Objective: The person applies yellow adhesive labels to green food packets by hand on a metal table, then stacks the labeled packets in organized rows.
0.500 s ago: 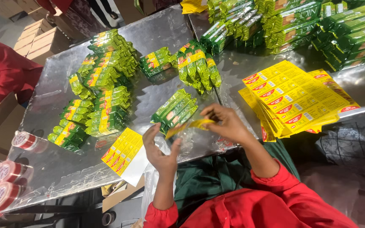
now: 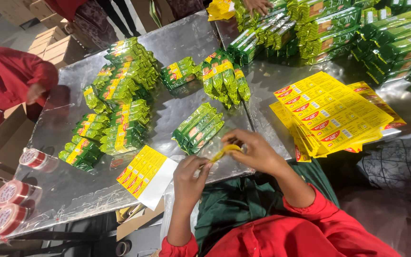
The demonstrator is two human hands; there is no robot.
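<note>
Both grips, left hand and right hand, pinched shut on one small yellow sticker, half hidden by fingers, just beside green packets on table.

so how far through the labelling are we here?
Done: stacks of banded green packs at the table's left. In hand: left hand and right hand work one yellow sticker. Left: an unbanded bundle in front, more packs at the far right, and many sticker sheets.
</note>
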